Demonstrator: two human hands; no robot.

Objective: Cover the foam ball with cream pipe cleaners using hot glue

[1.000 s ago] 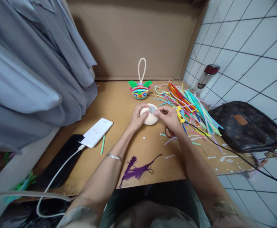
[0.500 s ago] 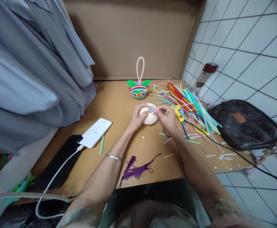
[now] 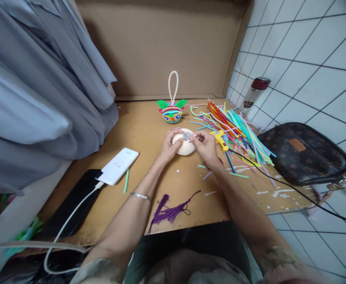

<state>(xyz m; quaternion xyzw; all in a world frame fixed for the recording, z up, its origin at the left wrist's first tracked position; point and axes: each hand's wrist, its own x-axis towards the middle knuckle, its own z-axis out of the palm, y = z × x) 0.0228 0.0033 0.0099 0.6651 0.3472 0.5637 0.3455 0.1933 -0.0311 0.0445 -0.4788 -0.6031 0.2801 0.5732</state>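
A round cream-coloured disc [image 3: 187,148] lies between my hands above the middle of the table. My left hand [image 3: 170,145] grips its left side, fingers at the back edge and thumb on top. At the disc's top sits a small greyish translucent piece [image 3: 187,136], which the fingertips of my right hand [image 3: 204,146] pinch at its right edge. Beyond the disc stands a colourful animal-face ornament [image 3: 172,113] with green ears and a white loop. Just right of my right hand rests a yellow glue gun [image 3: 220,140].
Pipe cleaners [image 3: 238,130] are heaped at the right, beside a brown bag [image 3: 309,154] and a bottle [image 3: 254,94]. A black cord crosses the right side. Purple tassels [image 3: 171,213] lie near the front edge. A white power bank [image 3: 118,166] and grey curtain [image 3: 57,86] are left.
The whole view has shifted slightly, so things appear a little further left. Both hands keep their hold, with hardly any movement relative to the disc.
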